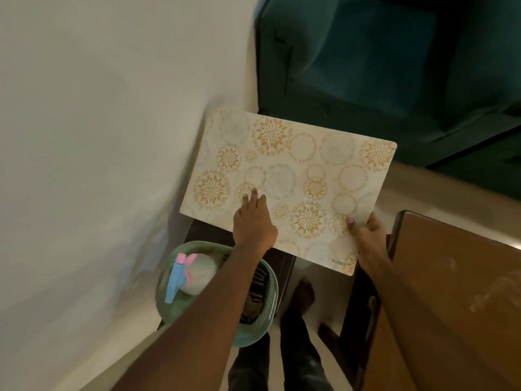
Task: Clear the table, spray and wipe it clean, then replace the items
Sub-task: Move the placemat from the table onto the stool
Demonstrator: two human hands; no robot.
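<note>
A green basket just below the placemat holds a spray bottle; left hand rests spread on the placemat, right hand pinches its edge.

Both bare arms are extended forward and down. The left hand is laid palm down with its fingers stretched flat and slightly spread. The right hand is closed in a pinch, the thumb on top and the fingers curled beneath. One bare foot is seen below.
</note>
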